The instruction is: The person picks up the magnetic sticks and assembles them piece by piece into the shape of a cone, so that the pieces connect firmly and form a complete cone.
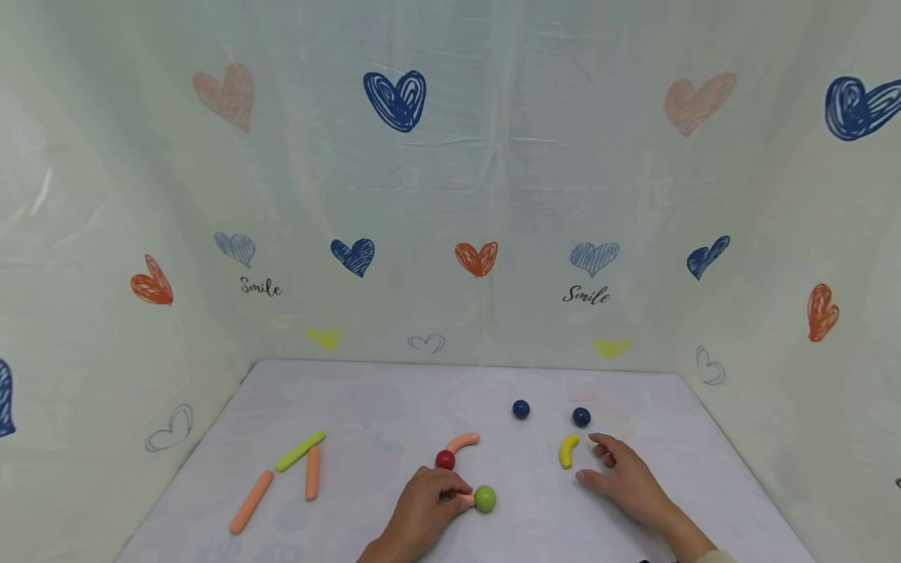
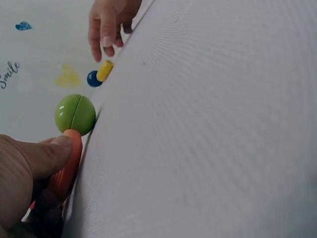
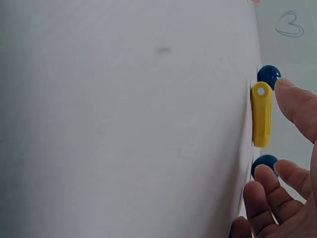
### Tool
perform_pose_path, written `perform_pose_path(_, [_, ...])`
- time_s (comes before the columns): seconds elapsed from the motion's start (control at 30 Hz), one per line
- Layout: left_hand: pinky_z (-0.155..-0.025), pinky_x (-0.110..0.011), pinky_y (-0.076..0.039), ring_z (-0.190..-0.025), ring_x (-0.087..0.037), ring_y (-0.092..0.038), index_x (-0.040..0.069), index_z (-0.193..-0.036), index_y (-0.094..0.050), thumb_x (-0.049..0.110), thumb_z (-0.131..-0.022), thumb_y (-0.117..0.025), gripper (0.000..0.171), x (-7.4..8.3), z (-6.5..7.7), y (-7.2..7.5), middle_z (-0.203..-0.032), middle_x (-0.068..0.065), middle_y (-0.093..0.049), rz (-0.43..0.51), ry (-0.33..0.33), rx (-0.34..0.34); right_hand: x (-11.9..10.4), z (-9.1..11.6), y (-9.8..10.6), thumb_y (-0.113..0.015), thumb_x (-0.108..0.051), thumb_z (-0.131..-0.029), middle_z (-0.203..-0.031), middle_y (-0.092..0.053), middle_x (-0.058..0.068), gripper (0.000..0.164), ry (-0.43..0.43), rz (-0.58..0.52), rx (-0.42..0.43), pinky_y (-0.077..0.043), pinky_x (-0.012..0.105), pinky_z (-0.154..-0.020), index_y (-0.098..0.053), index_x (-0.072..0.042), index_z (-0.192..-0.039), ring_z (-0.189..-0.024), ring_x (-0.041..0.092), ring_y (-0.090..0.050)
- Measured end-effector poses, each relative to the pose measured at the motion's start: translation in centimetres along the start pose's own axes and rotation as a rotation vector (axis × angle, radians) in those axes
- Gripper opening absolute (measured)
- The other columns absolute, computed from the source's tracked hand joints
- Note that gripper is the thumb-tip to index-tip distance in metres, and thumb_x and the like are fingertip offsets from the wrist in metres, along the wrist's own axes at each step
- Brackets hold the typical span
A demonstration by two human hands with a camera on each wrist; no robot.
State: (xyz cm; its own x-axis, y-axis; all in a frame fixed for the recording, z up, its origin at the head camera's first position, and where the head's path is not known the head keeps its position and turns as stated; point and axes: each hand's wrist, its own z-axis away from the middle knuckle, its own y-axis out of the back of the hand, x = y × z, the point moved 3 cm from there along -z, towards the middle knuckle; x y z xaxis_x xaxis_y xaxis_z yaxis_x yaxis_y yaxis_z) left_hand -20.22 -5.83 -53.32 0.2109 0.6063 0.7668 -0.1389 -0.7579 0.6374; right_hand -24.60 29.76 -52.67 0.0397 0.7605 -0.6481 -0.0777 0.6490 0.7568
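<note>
The left hand (image 1: 424,507) pinched an orange stick (image 2: 70,166) touching a green ball (image 1: 485,499). The right hand (image 1: 629,482), thumb and fingers apart, gripped nothing beside a yellow stick (image 1: 568,452).

Left of the front ball (image 1: 485,499) on the bench (image 1: 535,533), three sticks (image 1: 313,473) are laid; behind-left, a curved rod (image 1: 464,440) and middle ball (image 1: 445,459) are placed; behind-right, a short arc (image 1: 568,452) and two rear balls (image 1: 521,410).
</note>
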Motion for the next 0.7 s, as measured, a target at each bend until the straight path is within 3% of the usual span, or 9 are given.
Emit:
perform_pose_path(0.27, [-0.075, -0.024, -0.046, -0.087, -0.003, -0.048, 0.031, -0.097, -0.082, 0.03, -0.089, -0.086, 0.009, -0.1, 0.1, 0.2, -0.094, 0.022, -0.068, 0.027, -0.022, 0.005, -1.7, -1.6, -1.6, -0.089, -0.049, -0.08, -0.13, -0.063, 0.012, 0.093, 0.038, 0.083, 0.013, -0.052, 0.051, -0.096, -0.051, -0.003, -0.152, -0.113, 0.027, -0.059])
perform_pose_path(0.5, [-0.075, -0.024, -0.046, -0.086, -0.003, -0.048, 0.033, -0.097, -0.082, 0.032, -0.089, -0.085, 0.009, -0.3, 0.1, 0.0, -0.093, 0.023, -0.067, 0.015, -0.037, 0.007, -2.3, -2.0, -1.9, -0.089, -0.037, -0.083, -0.127, -0.064, 0.012, 0.075, 0.053, 0.138, 0.012, -0.053, 0.048, -0.092, -0.06, -0.004, -0.144, -0.107, 0.025, -0.06])
perform_pose_path(0.7, [-0.075, -0.024, -0.045, -0.086, -0.003, -0.048, 0.032, -0.097, -0.082, 0.032, -0.089, -0.086, 0.009, -0.1, 0.1, 0.1, -0.092, 0.023, -0.067, 0.016, -0.034, 0.001, -2.8, -1.6, -1.1, -0.089, -0.024, -0.083, -0.127, -0.063, 0.012, 0.069, 0.034, 0.093, -0.036, -0.053, 0.048, -0.094, -0.059, -0.004, -0.142, -0.106, 0.024, -0.06])
